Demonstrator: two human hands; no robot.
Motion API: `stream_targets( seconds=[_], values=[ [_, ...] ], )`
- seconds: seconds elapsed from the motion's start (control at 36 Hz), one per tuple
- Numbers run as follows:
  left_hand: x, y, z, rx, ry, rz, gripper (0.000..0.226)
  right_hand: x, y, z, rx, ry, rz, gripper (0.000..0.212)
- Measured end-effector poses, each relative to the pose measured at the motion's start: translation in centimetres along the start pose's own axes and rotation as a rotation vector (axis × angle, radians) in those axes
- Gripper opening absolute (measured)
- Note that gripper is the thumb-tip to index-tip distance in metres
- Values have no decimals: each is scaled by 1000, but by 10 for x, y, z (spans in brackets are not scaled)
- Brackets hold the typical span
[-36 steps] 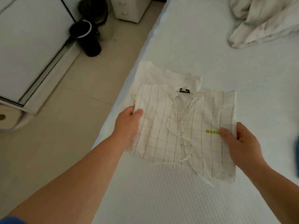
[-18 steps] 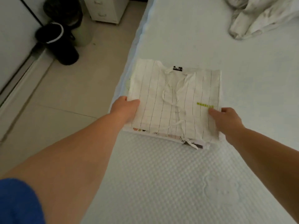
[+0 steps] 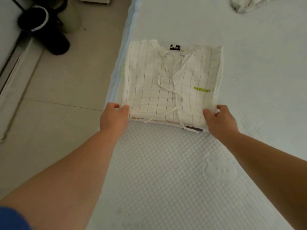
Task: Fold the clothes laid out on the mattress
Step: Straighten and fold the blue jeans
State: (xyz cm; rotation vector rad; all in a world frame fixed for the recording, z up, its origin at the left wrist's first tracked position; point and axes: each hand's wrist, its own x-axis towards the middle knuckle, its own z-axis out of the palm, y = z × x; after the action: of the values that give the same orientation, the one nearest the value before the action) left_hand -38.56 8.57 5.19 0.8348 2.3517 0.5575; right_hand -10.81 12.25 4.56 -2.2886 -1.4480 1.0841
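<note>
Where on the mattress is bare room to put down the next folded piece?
Free: the mattress right of the folded checked shirt, and the wide dotted patch between the two forearms. Crowded: the left edge, where the shirt lies on a pile, left hand and right hand at its near corners.

Crumpled white cloth [image 3: 245,4] runs off the top edge; garments beneath the folded checked shirt [image 3: 172,80] stay mostly hidden.
</note>
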Motion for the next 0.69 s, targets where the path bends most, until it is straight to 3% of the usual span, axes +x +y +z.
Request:
stream_targets(
  seconds=[0.14, 0.31, 0.47, 0.69],
  values=[
    [-52, 1, -14, -67, -17, -41, 32, -36, 28, -40, -73, -27, 27, 52],
    [-157, 28, 4, -105, -308, -36, 28, -93, 91, -111, -199, -121, 64, 43],
    [-264, 63, 82, 88, -637, 167, 13, -112, 174, -177, -294, -147, 51, 37],
    [-351, 127, 212, 234, -670, 393, 23, -71, 290, -252, -289, -73, 112, 43]
  ],
)
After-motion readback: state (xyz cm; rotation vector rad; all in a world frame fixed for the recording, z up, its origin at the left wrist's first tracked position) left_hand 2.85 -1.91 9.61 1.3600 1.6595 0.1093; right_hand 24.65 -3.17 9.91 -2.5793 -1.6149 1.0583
